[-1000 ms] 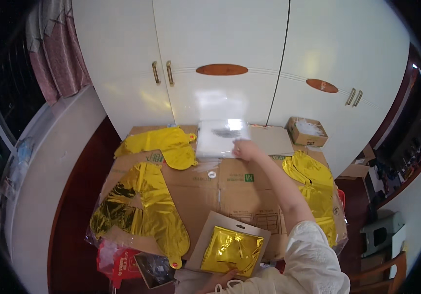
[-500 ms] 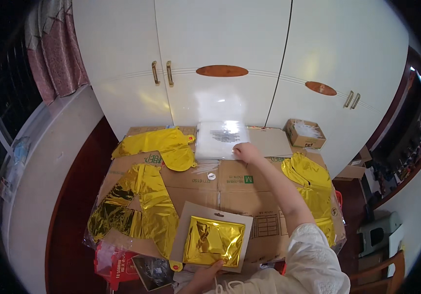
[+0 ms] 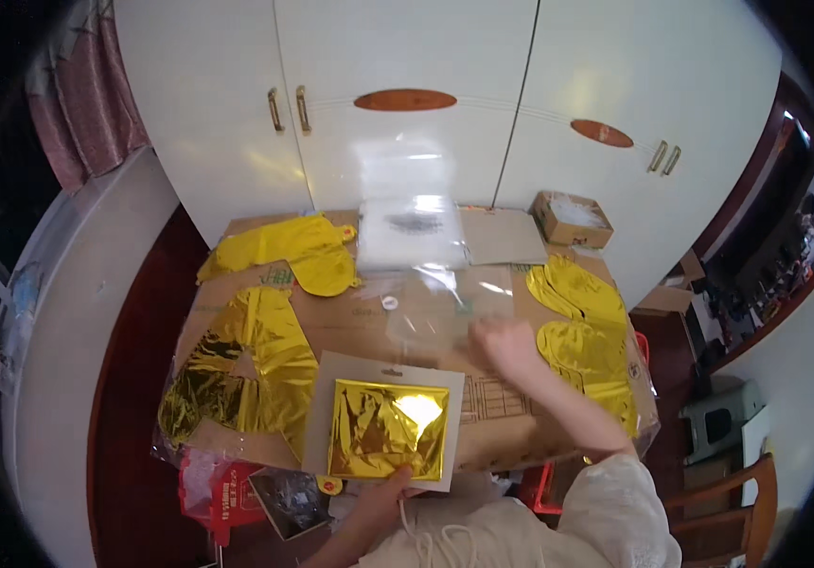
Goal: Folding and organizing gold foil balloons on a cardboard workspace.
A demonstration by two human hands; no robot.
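Pinching clear bag [image 3: 431, 317], right hand [image 3: 505, 346] (likely limp, slippery); left hand [image 3: 390, 490] grips card [image 3: 350, 367], lower edge; foil packet [image 3: 386, 431] probably light; best held by stiff card

We see a shiny gold foil packet [image 3: 369, 440], folded square and creased, lying against a pale grey rectangular cardboard card [image 3: 319, 426], turned slightly clockwise, a hanging slot near its far edge. Beyond it we see a thin, clear plastic sheet or bag [image 3: 426, 312], motion-blurred, its glossy surface catching light.
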